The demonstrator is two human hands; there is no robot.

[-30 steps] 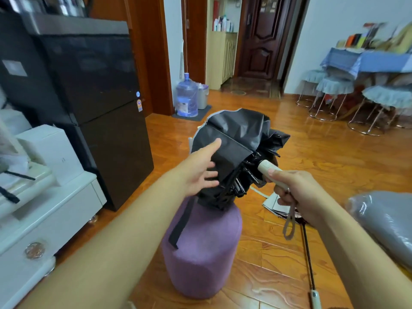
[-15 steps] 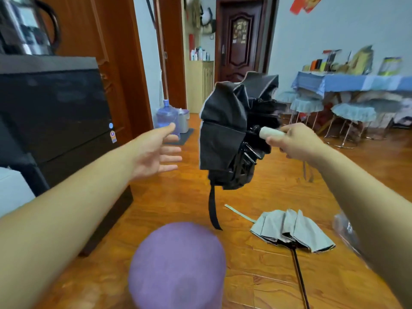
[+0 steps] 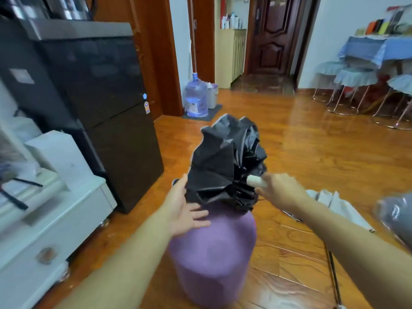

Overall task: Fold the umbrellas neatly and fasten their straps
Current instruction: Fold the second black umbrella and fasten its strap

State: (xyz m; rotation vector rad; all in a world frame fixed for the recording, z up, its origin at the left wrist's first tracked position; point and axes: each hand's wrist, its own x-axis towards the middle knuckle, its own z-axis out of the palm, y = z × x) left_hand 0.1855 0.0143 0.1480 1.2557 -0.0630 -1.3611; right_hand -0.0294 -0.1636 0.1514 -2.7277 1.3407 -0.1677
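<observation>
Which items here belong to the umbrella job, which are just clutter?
Job:
black umbrella
its pale handle
right hand
left hand
grey umbrella on floor

Clutter:
purple stool
water jug
fridge

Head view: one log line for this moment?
left hand: open, against black umbrella | right hand: grips handle | canopy bunched, unstrapped | purple stool below
</observation>
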